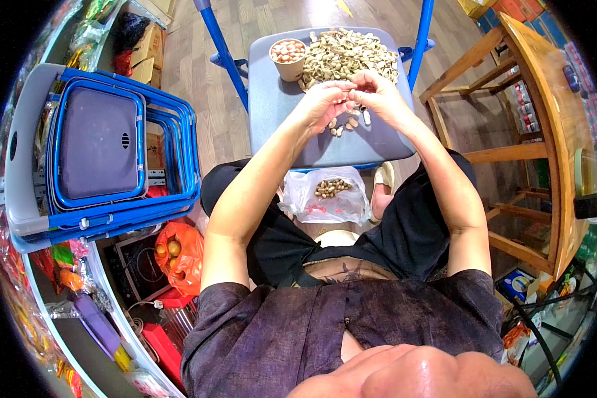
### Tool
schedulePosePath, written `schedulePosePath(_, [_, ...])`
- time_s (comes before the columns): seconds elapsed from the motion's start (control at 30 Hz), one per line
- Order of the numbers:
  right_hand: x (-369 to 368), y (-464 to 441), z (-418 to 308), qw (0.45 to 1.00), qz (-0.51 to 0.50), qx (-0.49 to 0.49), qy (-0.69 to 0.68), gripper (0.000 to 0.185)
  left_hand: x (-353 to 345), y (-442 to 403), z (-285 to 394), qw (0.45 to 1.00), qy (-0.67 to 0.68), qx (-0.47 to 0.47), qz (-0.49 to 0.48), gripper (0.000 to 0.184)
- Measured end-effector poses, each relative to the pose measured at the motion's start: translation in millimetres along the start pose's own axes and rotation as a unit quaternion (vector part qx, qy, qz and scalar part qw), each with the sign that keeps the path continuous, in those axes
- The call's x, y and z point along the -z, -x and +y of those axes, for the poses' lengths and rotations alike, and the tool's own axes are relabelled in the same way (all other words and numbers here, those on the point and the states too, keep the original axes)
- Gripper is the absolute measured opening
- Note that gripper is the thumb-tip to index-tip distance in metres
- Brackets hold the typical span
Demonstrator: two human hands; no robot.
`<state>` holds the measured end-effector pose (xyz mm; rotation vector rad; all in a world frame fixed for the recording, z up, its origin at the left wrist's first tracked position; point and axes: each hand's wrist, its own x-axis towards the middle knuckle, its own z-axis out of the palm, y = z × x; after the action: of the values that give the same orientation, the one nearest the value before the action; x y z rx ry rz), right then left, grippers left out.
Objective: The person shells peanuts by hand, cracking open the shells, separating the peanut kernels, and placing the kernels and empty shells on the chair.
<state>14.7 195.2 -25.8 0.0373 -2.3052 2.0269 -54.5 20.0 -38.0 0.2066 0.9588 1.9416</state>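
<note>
Over a grey folding chair seat [272,132], my left hand [324,105] and my right hand [379,98] meet with fingertips pinched together. Both are closed on a small peanut, mostly hidden by the fingers. Just below them, a few loose peanuts [339,129] lie on the seat. Beyond my hands spreads a large heap of peanut shells [351,52]. A paper cup [290,70] filled with pinkish peanut kernels [288,50] stands at the seat's far left, beside the heap.
Between my feet, a white plastic bag [305,199] holds unshelled peanuts [333,188]. Folded blue-framed chairs [99,142] lean at left, above an orange bag [186,255] with round yellowish items. A wooden table [544,119] stands at right. Goods-filled shelves line both sides.
</note>
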Motion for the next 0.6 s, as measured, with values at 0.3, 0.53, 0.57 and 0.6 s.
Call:
schedulePosePath(0.3, [6.4, 4.2, -4.3, 0.990, -0.031, -0.002, 0.139, 0.020, -5.8, -2.0, -13.2, 0.931, -0.352, -0.094, 0.033, 0.029])
schedulePosePath(0.53, [6.3, 26.6, -14.4, 0.870, 0.079, 0.099, 0.477, 0.026, -13.6, 15.7, 14.9, 0.959, -0.261, -0.106, 0.038, 0.030])
schedulePosePath(0.57, [6.5, 28.6, -19.1, 0.876, 0.076, 0.089, 0.467, 0.026, -10.0, 19.2, 20.7, 0.964, -0.232, -0.113, 0.064, 0.030])
schedulePosePath(0.6, [7.0, 30.0, -22.1, 0.883, 0.074, 0.078, 0.458, 0.026, -8.4, 22.8, 27.9, 0.968, -0.204, -0.120, 0.089, 0.029])
